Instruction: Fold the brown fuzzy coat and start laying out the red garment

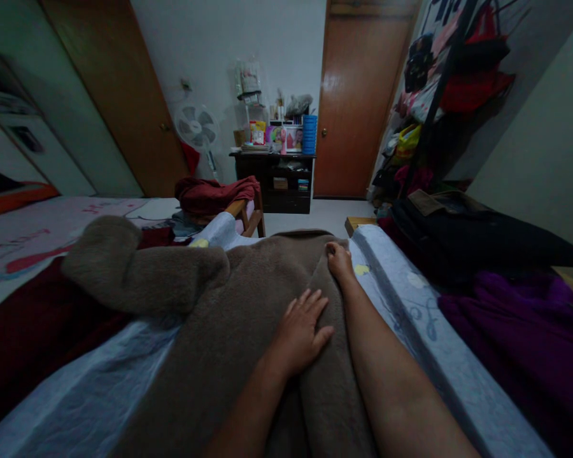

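Note:
A brown fleecy coat (248,318) lies spread over the bed, its collar at the far end. One sleeve (157,273) stretches out to the left and bends upward near its cuff. My left hand (302,331) rests flat on the coat's middle, fingers spread. Farther off, at the upper right of the coat, my right hand (339,259) is closed, pinching the cloth near the shoulder. The other sleeve appears to lie folded down along the right side, partly under my forearms.
A pale blue patterned bedsheet (424,318) lies under the coat. Dark red cloth (42,337) is on the left. Folded black clothes (482,235) and a purple garment (516,324) lie on the right. Beyond stand a wooden chair (253,222), a dark cabinet (272,184) and a fan (197,126).

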Demonstrator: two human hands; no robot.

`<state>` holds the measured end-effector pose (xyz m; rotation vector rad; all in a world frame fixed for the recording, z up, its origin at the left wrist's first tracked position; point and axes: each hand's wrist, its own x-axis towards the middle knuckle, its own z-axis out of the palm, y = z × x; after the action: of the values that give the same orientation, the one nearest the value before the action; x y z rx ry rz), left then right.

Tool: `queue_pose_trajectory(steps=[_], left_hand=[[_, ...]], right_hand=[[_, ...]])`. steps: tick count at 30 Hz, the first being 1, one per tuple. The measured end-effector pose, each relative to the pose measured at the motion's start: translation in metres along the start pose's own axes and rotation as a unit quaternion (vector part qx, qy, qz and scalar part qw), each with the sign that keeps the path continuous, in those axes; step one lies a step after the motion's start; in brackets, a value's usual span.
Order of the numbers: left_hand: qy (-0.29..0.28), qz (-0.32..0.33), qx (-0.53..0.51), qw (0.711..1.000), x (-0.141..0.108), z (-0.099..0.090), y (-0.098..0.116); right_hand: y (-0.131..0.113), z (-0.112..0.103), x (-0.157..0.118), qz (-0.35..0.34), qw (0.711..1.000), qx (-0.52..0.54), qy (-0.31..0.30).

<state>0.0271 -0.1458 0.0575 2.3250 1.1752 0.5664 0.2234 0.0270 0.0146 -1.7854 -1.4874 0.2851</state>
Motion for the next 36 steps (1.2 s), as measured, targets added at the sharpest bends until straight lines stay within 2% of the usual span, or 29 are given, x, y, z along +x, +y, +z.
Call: queue_pose_trajectory(steps=[3,8,14,22,27,36], left_hand=[[-0.052,-0.029,0.035,0.998,-0.003,0.007,-0.004],[-0.072,-0.045,0.049,0.995,-0.003,0.006,-0.005],[-0.083,-0.056,0.056,0.993,-0.003,0.005,0.000],[-0.101,-0.070,0.060,0.991,-0.003,0.003,0.004],[-0.109,-0.070,0.056,0.990,-0.002,0.002,0.004],[-0.114,-0.091,0.028,0.989,-0.003,0.000,0.004]], right_hand=[[0.000,-0.003,0.001,0.002,1.000,-0.019,-0.008],[-0.004,-0.009,-0.001,0.015,0.998,-0.065,0.001],[-0.009,-0.003,-0.007,0.021,0.981,-0.171,-0.085],[-0.008,0.002,-0.004,0.035,0.970,-0.206,-0.122],[-0.008,0.000,-0.002,0.027,0.971,-0.213,-0.109],[-0.019,-0.011,-0.019,0.003,0.974,-0.223,-0.028]])
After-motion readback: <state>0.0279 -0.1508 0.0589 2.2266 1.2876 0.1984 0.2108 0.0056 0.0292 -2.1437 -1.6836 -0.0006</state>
